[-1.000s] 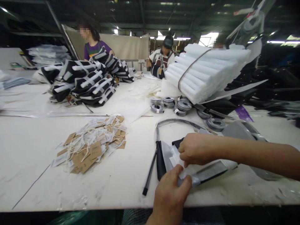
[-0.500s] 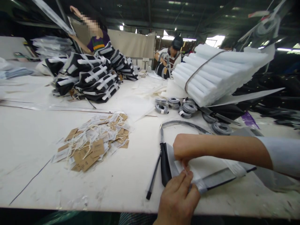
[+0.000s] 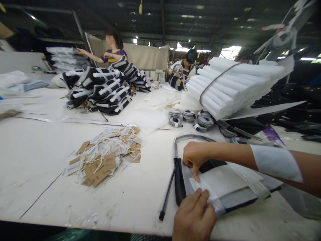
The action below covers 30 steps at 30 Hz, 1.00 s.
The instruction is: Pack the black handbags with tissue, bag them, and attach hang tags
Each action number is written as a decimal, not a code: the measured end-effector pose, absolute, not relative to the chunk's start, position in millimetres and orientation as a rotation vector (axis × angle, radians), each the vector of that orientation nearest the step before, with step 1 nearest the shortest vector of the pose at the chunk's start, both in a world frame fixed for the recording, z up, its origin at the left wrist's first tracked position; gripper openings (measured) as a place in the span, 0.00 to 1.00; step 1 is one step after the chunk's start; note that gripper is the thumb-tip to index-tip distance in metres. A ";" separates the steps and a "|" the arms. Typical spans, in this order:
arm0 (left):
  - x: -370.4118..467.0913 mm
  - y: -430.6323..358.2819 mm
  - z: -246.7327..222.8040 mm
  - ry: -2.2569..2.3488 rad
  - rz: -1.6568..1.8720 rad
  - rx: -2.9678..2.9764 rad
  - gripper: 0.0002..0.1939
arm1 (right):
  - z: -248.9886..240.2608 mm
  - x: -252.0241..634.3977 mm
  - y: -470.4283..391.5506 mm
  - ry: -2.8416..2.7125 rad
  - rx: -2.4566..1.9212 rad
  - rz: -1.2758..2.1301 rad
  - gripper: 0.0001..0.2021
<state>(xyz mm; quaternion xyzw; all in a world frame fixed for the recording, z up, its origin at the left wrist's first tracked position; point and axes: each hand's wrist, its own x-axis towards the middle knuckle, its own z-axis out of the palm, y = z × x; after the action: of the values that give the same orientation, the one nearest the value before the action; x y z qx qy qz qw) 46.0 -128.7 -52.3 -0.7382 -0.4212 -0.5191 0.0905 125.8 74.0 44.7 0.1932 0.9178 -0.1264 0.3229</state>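
Note:
A black-and-grey bag (image 3: 181, 187) lies flat on the table with its strap (image 3: 193, 136) looped above it. Across the bag lies a white sheet (image 3: 223, 182), with a clear plastic band around its right part. My left hand (image 3: 194, 216) is closed at the sheet's near left corner, fingers pressed together and the thumb mostly hidden. From the right, my right hand (image 3: 197, 156) reaches across the bag, its fingers curled and its thumb pressed down on the sheet's upper left edge. A loose black-tipped strap end (image 3: 166, 197) hangs beside the bag on the left.
A heap of brown and white string tags (image 3: 105, 160) lies left of the bag. Behind it are stacked black-and-white bags (image 3: 107, 88), coiled grey straps (image 3: 188, 115) and a bound bundle of white foam rolls (image 3: 230, 83). Two co-workers (image 3: 116, 55) stand across the table.
My right hand has drawn slightly away from my left, uncovering more of the white sheet and a black part of the bag. The co-worker at the left has lowered a raised arm toward stacked packages.

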 end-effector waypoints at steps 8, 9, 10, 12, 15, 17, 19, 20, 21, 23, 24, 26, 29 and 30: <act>50.6 -126.2 -54.7 -1.218 -1.560 -2.113 0.17 | 14.2 136.0 111.5 2.313 0.746 -0.727 0.25; 50.2 -126.2 -54.0 -1.207 -1.564 -2.118 0.17 | 12.8 137.9 116.3 2.314 0.755 -0.761 0.25; 49.8 -126.3 -53.3 -1.197 -1.566 -2.129 0.17 | 13.0 140.6 120.1 2.327 0.770 -0.784 0.25; 48.8 -126.7 -52.0 -1.191 -1.571 -2.147 0.17 | 18.2 149.1 121.9 2.400 0.829 -0.794 0.25; 47.9 -127.3 -51.6 -1.196 -1.578 -2.148 0.16 | 32.4 167.2 103.1 2.557 0.946 -0.776 0.25; 47.4 -127.8 -51.9 -1.180 -1.577 -2.155 0.15 | 38.4 178.1 78.1 2.616 0.973 -0.799 0.27; 46.6 -128.5 -51.8 -1.169 -1.556 -2.180 0.14 | 37.6 184.5 52.9 2.630 0.980 -0.805 0.36; 46.2 -128.9 -51.7 -1.169 -1.543 -2.195 0.13 | 34.8 185.8 43.7 2.619 0.997 -0.808 0.42; 45.9 -129.3 -51.4 -1.174 -1.532 -2.211 0.13 | 31.0 185.8 38.1 2.594 1.028 -0.827 0.47; 45.9 -129.9 -51.1 -1.192 -1.523 -2.227 0.14 | 22.0 183.2 38.5 2.518 1.086 -0.928 0.51; 46.2 -129.9 -51.2 -1.199 -1.524 -2.229 0.14 | 17.6 181.3 43.7 2.476 1.097 -1.006 0.50; 47.1 -129.6 -51.9 -1.204 -1.534 -2.219 0.15 | 9.8 178.1 58.9 2.412 1.071 -1.146 0.46; 48.3 -128.9 -53.1 -1.210 -1.534 -2.208 0.15 | 0.2 176.7 79.8 2.369 1.012 -1.265 0.35; 48.4 -128.8 -53.1 -1.215 -1.534 -2.204 0.15 | -2.7 177.1 84.1 2.360 1.000 -1.291 0.33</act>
<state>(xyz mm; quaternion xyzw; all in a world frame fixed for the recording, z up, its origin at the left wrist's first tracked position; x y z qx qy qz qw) 48.4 -128.8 -53.1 -0.7443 -0.4102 -0.5180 0.0971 177.1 84.1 -2.7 0.3452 0.8147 -0.4459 0.1356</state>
